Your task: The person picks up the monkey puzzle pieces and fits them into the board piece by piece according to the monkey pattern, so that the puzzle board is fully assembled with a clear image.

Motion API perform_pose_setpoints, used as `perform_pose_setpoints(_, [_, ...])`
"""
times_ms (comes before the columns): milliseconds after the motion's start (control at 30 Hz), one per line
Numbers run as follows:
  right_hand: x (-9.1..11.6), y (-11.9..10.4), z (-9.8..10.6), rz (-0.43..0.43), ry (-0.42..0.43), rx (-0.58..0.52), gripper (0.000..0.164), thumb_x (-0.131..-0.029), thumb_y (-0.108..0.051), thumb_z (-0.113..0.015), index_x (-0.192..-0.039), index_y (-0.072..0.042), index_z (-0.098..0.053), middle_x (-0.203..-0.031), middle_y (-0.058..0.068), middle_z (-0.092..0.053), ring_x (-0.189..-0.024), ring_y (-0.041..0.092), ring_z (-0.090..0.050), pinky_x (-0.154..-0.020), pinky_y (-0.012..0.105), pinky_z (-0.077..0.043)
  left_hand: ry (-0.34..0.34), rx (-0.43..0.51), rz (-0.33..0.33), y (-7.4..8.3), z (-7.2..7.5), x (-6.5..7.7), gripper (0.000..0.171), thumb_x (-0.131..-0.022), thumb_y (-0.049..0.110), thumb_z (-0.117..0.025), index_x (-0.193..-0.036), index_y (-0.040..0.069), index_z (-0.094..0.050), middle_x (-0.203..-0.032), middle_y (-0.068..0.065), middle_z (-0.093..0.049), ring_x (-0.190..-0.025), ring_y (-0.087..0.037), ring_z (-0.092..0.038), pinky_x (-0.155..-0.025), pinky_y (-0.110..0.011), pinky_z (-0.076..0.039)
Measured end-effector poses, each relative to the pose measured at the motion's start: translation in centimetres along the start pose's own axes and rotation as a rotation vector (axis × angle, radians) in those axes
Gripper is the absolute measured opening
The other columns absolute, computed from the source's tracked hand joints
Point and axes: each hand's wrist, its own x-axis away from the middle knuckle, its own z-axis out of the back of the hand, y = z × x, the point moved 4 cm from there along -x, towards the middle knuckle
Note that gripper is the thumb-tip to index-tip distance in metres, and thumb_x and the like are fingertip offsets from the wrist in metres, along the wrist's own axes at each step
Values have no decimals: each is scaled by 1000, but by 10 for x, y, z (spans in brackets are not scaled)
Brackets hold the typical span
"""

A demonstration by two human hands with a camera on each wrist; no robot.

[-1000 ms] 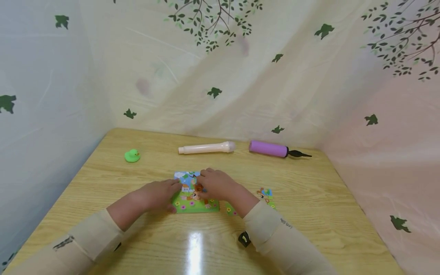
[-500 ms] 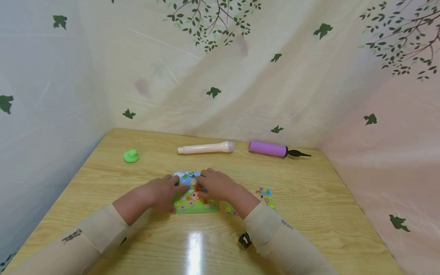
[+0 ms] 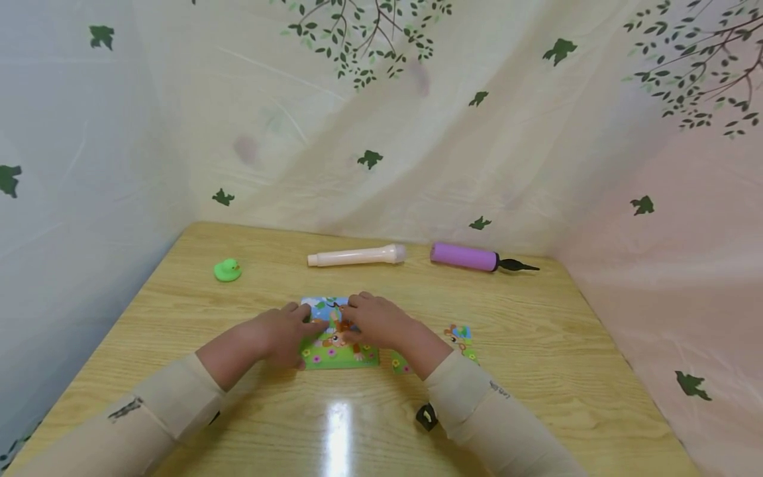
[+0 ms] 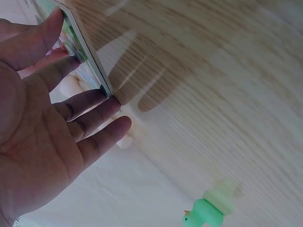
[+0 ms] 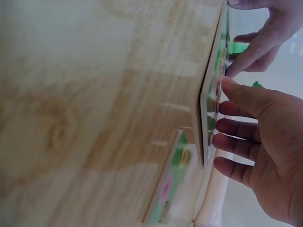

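Note:
A picture puzzle board with a monkey, flowers and sky lies flat on the table. My left hand is at its left side, with the index finger stretched onto the picture and other fingertips along the edge. In the left wrist view the fingers of that hand are spread and fairly straight. From the right, my right hand rests its fingertips on the board, covering part of the picture. The right wrist view shows its thumb and fingers touching the board's surface, gently bent. Whether a piece lies under them is hidden.
Loose puzzle pieces lie right of the board, partly behind my right wrist. A green rubber duck, a pale microphone-shaped stick and a purple hand pump line the back. A small black object sits near my right sleeve.
My left hand has shifted right, and its index finger now reaches further over the picture. My right hand stays almost in place on the board.

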Motion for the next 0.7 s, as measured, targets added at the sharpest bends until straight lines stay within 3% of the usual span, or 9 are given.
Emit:
perform_pose_setpoints(267, [20,31,0,-58,42,-148,39,-100,-41,-53,-130,-17,-63,-118,0,-60,-108,17,-55,-93,36,-50,30,-3,-24,0,0,3,83,-83,41,-76,-153,21,-37,-146,-19,-40,-137,-41,-37,-99,-56,-48])
perform_pose_setpoints(467, [53,69,7,-168,97,-219,38,-100,-37,-56,-126,-10,-64,-120,6,-62,-114,25,-57,-101,43,-47,45,17,-35,0,0,4,84,-83,38,-77,-153,19,-36,-145,-19,-41,-136,-42,-37,-99,-56,-47])
perform_pose_setpoints(700, [97,109,8,-320,72,-264,43,-98,-35,-59,-130,-7,-60,-126,11,-59,-118,30,-57,-100,48,-48,55,16,-31,0,-2,3,84,-83,40,-77,-153,18,-36,-144,-18,-42,-136,-41,-38,-99,-55,-48])
